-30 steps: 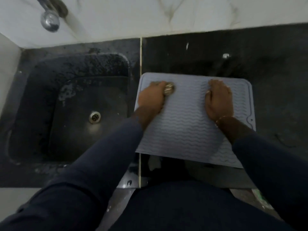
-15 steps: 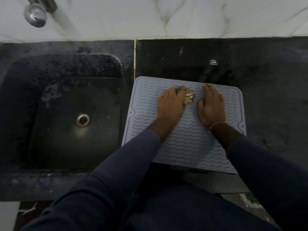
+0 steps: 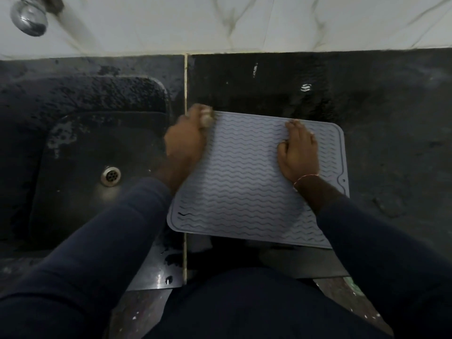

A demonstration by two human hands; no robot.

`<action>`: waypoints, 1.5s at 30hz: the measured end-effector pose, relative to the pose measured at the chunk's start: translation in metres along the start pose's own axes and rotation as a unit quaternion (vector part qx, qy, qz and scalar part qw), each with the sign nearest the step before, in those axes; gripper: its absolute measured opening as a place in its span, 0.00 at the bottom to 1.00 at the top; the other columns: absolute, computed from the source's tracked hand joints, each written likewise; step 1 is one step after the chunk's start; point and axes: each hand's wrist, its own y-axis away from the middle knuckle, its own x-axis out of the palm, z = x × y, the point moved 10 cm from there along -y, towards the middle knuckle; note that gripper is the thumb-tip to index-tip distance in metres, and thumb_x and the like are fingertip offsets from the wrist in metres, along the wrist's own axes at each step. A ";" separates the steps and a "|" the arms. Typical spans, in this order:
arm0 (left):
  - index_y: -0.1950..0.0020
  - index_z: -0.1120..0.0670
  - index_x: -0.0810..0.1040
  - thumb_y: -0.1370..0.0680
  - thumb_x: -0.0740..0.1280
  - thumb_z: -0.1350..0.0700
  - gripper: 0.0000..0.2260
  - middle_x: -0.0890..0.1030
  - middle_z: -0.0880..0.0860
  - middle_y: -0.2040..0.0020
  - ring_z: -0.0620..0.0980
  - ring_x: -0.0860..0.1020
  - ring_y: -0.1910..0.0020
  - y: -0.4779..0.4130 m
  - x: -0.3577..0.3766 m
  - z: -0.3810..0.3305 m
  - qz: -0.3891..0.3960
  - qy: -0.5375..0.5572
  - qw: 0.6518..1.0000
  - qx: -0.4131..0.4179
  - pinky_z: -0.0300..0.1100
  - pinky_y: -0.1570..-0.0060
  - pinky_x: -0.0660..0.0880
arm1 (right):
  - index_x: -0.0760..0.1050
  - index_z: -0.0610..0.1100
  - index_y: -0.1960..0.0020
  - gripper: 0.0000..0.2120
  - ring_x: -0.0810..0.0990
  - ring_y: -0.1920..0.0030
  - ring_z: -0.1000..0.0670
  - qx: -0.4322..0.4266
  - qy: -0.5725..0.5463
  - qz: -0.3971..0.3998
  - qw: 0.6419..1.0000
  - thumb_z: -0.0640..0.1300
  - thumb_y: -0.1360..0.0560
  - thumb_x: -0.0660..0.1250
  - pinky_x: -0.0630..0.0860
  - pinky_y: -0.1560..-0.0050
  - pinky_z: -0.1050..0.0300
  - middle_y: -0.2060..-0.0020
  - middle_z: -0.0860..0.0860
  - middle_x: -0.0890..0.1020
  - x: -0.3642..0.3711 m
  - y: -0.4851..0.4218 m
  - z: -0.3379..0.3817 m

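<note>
A pale grey ribbed silicone mat [image 3: 247,187] lies on the dark stone counter, just right of the sink. My left hand [image 3: 186,140] is at the mat's far left corner, fingers curled round a small brownish scrubber [image 3: 206,118] that presses on the mat. My right hand [image 3: 299,150] rests palm down on the mat's right part, fingers flat and pointing away from me. A thin bracelet circles the right wrist. Most of the scrubber is hidden under my fingers.
A dark wet sink [image 3: 80,148] with a metal drain [image 3: 110,176] is on the left. A chrome tap [image 3: 29,17] juts from the white marble wall [image 3: 244,23]. Dark counter [image 3: 391,118] extends right of the mat. My body stands against the counter's front edge.
My left hand slid the scrubber from the mat's upper middle back to its far left corner. My right hand shifted slightly right on the mat.
</note>
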 end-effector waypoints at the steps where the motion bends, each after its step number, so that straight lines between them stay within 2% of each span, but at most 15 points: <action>1: 0.30 0.46 0.64 0.19 0.57 0.49 0.17 0.76 0.58 0.40 0.61 0.78 0.48 0.009 0.008 -0.032 0.023 0.031 0.998 0.045 0.50 0.52 0.73 | 0.64 0.43 0.27 0.25 0.62 0.26 0.47 0.002 0.000 0.002 1.000 0.47 0.23 0.55 0.53 0.24 0.46 0.27 0.45 0.67 0.000 0.000 0.000; 3: 0.29 0.48 0.65 0.19 0.57 0.48 0.17 0.73 0.55 0.37 0.55 0.77 0.46 0.044 0.037 -0.104 0.084 0.033 0.984 0.156 0.45 0.54 0.69 | 0.63 0.43 0.27 0.24 0.61 0.26 0.47 0.006 -0.008 0.009 1.000 0.47 0.22 0.56 0.52 0.24 0.46 0.27 0.45 0.66 -0.001 0.002 -0.003; 5: 0.29 0.48 0.66 0.19 0.57 0.48 0.18 0.71 0.56 0.35 0.55 0.76 0.46 0.064 0.057 -0.135 0.111 -0.001 0.975 0.191 0.46 0.52 0.70 | 0.63 0.43 0.26 0.24 0.60 0.25 0.47 -0.004 -0.011 0.014 1.000 0.46 0.22 0.55 0.51 0.24 0.46 0.27 0.45 0.66 -0.001 0.002 -0.003; 9: 0.28 0.47 0.65 0.20 0.60 0.50 0.20 0.72 0.56 0.36 0.58 0.77 0.46 0.040 0.042 -0.059 0.088 0.017 0.992 0.092 0.51 0.49 0.73 | 0.63 0.43 0.26 0.24 0.61 0.25 0.48 -0.003 -0.024 0.014 1.000 0.45 0.21 0.57 0.50 0.24 0.48 0.27 0.46 0.66 0.000 0.000 -0.004; 12: 0.30 0.47 0.66 0.19 0.57 0.51 0.17 0.74 0.59 0.41 0.64 0.78 0.49 0.029 0.012 0.007 0.041 -0.029 0.999 0.015 0.54 0.50 0.73 | 0.64 0.43 0.27 0.23 0.62 0.26 0.48 0.000 -0.025 0.002 1.000 0.45 0.21 0.57 0.52 0.24 0.48 0.28 0.45 0.67 -0.003 -0.001 -0.003; 15: 0.33 0.48 0.69 0.19 0.56 0.52 0.15 0.74 0.59 0.45 0.65 0.77 0.50 0.029 -0.001 0.020 0.014 -0.033 0.999 -0.024 0.53 0.51 0.73 | 0.65 0.43 0.28 0.23 0.63 0.26 0.47 -0.003 -0.011 0.002 1.000 0.48 0.21 0.56 0.53 0.25 0.46 0.28 0.45 0.68 -0.003 0.001 -0.004; 19: 0.34 0.47 0.71 0.20 0.59 0.49 0.14 0.76 0.53 0.42 0.55 0.77 0.46 0.033 0.027 -0.053 0.022 0.103 0.994 -0.010 0.47 0.52 0.70 | 0.64 0.43 0.27 0.26 0.61 0.25 0.47 -0.005 -0.003 0.019 1.000 0.52 0.22 0.54 0.52 0.25 0.45 0.27 0.45 0.66 0.000 0.000 0.001; 23: 0.33 0.47 0.70 0.19 0.57 0.49 0.15 0.73 0.53 0.37 0.53 0.76 0.44 0.060 0.068 -0.141 0.111 0.067 0.984 0.123 0.48 0.48 0.72 | 0.63 0.41 0.26 0.29 0.60 0.25 0.45 -0.022 0.016 0.024 0.999 0.52 0.23 0.51 0.53 0.25 0.44 0.26 0.43 0.65 0.000 0.002 0.000; 26: 0.33 0.47 0.69 0.19 0.59 0.48 0.15 0.75 0.53 0.40 0.55 0.77 0.47 0.034 0.038 -0.070 0.086 0.048 0.992 0.075 0.47 0.54 0.70 | 0.63 0.41 0.26 0.30 0.61 0.26 0.45 -0.022 0.012 0.018 1.000 0.52 0.25 0.48 0.53 0.24 0.45 0.27 0.44 0.66 -0.002 0.002 0.002; 30: 0.37 0.50 0.70 0.21 0.58 0.53 0.13 0.76 0.59 0.47 0.64 0.78 0.50 0.007 -0.005 0.035 0.025 -0.068 0.997 -0.029 0.54 0.54 0.74 | 0.64 0.42 0.27 0.27 0.62 0.26 0.47 -0.003 0.017 0.019 1.000 0.50 0.23 0.52 0.52 0.24 0.45 0.27 0.45 0.67 0.000 0.000 -0.002; 33: 0.38 0.47 0.72 0.23 0.61 0.51 0.13 0.78 0.56 0.46 0.60 0.79 0.50 0.002 -0.004 0.014 0.004 0.010 1.000 0.002 0.53 0.51 0.75 | 0.64 0.43 0.27 0.25 0.61 0.26 0.47 -0.001 0.024 0.019 1.000 0.48 0.22 0.54 0.52 0.24 0.45 0.27 0.46 0.66 0.000 -0.001 -0.001; 36: 0.37 0.46 0.74 0.22 0.60 0.44 0.15 0.79 0.50 0.44 0.51 0.78 0.47 0.005 0.027 -0.076 0.035 0.143 0.986 0.075 0.50 0.47 0.76 | 0.63 0.43 0.26 0.24 0.60 0.25 0.47 -0.002 0.024 0.029 0.999 0.48 0.21 0.55 0.52 0.24 0.45 0.27 0.45 0.66 0.001 -0.001 0.001; 39: 0.36 0.48 0.73 0.20 0.59 0.46 0.15 0.77 0.53 0.40 0.54 0.77 0.44 0.012 0.069 -0.154 0.112 0.084 0.984 0.108 0.49 0.45 0.75 | 0.63 0.43 0.26 0.24 0.60 0.25 0.47 -0.005 0.040 0.035 0.999 0.49 0.20 0.54 0.52 0.24 0.45 0.26 0.45 0.64 0.002 -0.002 -0.002; 42: 0.36 0.49 0.72 0.20 0.60 0.49 0.13 0.77 0.52 0.42 0.54 0.78 0.45 0.005 0.062 -0.138 0.109 0.055 0.986 0.110 0.47 0.52 0.71 | 0.61 0.42 0.25 0.26 0.58 0.24 0.46 -0.018 0.060 0.050 0.997 0.50 0.21 0.50 0.51 0.24 0.46 0.25 0.44 0.63 0.006 -0.003 -0.001; 45: 0.42 0.49 0.74 0.20 0.61 0.52 0.09 0.78 0.50 0.50 0.52 0.78 0.49 -0.006 0.032 -0.067 0.074 0.074 0.994 0.043 0.44 0.57 0.66 | 0.61 0.41 0.25 0.26 0.58 0.24 0.46 -0.018 0.065 0.046 0.997 0.48 0.21 0.51 0.51 0.24 0.46 0.25 0.44 0.63 0.004 -0.001 -0.001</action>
